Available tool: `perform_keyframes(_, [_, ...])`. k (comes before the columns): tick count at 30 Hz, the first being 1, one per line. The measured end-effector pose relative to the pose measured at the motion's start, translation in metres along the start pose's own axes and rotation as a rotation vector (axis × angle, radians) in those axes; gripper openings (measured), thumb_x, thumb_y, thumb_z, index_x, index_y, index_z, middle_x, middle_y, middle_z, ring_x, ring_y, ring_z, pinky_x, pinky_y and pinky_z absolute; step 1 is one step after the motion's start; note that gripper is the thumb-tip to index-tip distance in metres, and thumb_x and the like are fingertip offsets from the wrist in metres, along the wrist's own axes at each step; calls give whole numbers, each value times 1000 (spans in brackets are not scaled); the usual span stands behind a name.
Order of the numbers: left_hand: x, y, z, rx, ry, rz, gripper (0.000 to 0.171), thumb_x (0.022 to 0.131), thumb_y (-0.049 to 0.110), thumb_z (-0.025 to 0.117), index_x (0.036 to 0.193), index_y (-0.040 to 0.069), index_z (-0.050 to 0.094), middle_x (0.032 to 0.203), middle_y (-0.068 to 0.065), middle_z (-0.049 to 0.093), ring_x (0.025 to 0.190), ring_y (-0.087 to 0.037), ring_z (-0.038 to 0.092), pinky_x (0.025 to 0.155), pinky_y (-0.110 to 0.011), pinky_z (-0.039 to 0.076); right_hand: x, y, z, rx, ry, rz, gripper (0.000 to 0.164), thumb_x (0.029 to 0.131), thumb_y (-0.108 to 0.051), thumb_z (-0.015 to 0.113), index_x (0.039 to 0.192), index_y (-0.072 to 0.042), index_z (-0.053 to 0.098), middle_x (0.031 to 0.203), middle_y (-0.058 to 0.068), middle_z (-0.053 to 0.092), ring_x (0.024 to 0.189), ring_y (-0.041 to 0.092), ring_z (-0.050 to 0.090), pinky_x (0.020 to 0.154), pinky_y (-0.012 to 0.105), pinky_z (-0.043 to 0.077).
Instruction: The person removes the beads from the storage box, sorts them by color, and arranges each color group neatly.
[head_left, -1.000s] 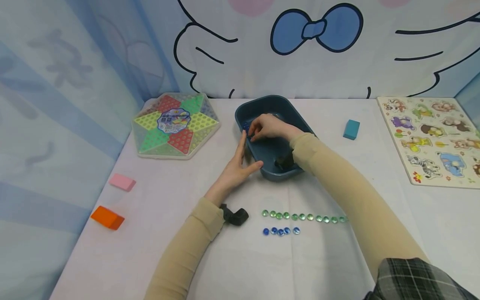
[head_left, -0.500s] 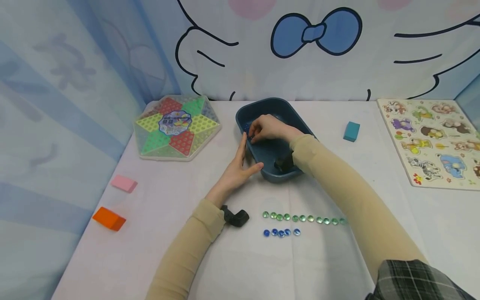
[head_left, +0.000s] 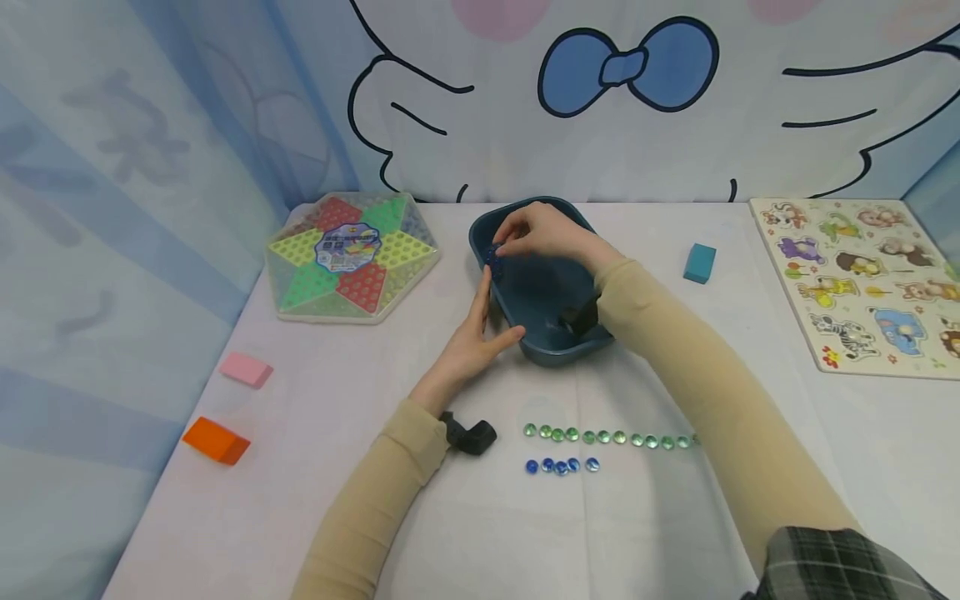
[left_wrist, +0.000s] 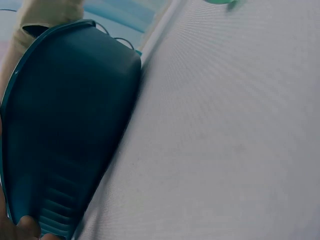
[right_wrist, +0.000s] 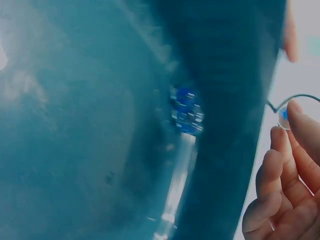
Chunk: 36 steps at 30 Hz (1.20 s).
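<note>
My right hand [head_left: 547,233] is over the far left part of a dark teal plastic basin [head_left: 555,352]. Between thumb and fingertips it pinches a clear glass marble [right_wrist: 284,118] with blue inside. A small cluster of blue marbles [right_wrist: 187,112] lies along the inner wall of the basin. My left hand [head_left: 468,337] rests against the basin's left outer side with its fingers extended and thumb spread; in the left wrist view some fingertips [left_wrist: 28,226] show at its ridged wall. On the tablecloth in front lie a row of several green marbles [head_left: 604,437] and a shorter row of blue marbles [head_left: 561,468].
A hexagonal Chinese checkers box [head_left: 352,258] stands left of the basin. Pink [head_left: 246,369] and orange [head_left: 216,440] blocks lie at the left table edge. A teal block [head_left: 700,263] and a wooden animal puzzle board [head_left: 862,287] are on the right.
My right hand has lifted from inside the basin to rim height, with a marble pinched in its fingers. The left hand stays at the basin's side.
</note>
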<state>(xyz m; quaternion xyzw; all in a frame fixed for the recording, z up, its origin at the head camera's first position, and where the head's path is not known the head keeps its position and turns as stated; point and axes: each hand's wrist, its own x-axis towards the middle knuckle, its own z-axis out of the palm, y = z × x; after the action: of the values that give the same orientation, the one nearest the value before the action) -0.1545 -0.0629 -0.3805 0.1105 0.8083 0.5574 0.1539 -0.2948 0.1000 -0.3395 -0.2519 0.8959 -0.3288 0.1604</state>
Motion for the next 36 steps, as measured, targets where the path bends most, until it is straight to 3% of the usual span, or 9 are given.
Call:
perform_keyframes(4, [0,0,1,-15,-8,1,90,91,24,60,147,33,-10,156,3,-6,143,-18,2,116,-36,12,-14,-3,-11,81,-1,0,30,88,-28,63,112,-9,65,95,11,64,82,31,58,67,35,48])
perform_keyframes(9, [0,1,2,-16,-3,10,90,91,23,60,148,28,-10,156,0,-6,143,-20,3,116,-38,11,-34,-11,-22,144,-12,-21,32,90,-28,61,116,-10,63,100,10,64,79,25,56,65,31,48])
perform_keyframes(15, [0,0,2,-15,-6,-1,90,91,23,60,148,31,-10,156,1,-6,143,-19,3,116,-37,12,-65,-27,-31,174,-33,-73,27,89,-27,62,112,-13,65,91,6,63,75,22,53,62,29,47])
perform_keyframes(18, [5,-11,4,-23,8,13,91,90,26,61,148,34,-9,156,4,-5,143,-18,3,116,-37,12,-84,-34,-32,195,-63,-121,24,89,-22,63,109,-10,66,88,7,63,73,23,53,60,29,47])
perform_keyframes(22, [7,-17,5,-10,28,26,91,89,27,62,148,34,-8,156,4,-4,143,-19,5,116,-38,13,-108,-38,-27,199,-130,-165,24,88,-18,64,109,-7,65,87,8,62,74,24,56,62,29,50])
perform_keyframes(27, [-2,-1,4,21,25,5,90,91,23,60,148,31,-9,156,-3,-3,143,-22,6,116,-37,13,-137,-33,-15,182,-212,-172,24,86,-15,66,107,-5,65,93,6,63,78,21,57,67,28,51])
perform_keyframes(34, [2,-3,3,8,25,16,91,90,23,60,148,31,-10,156,-4,-4,143,-21,4,116,-38,14,-172,-8,5,155,-281,-166,21,83,-18,69,102,-7,68,93,0,67,71,14,55,61,24,48])
perform_keyframes(36, [7,-10,4,0,28,18,92,89,25,61,148,33,-9,156,-2,-4,143,-19,4,116,-38,14,-181,1,13,136,-297,-170,20,83,-19,70,99,-9,69,89,-3,67,69,11,54,59,22,46])
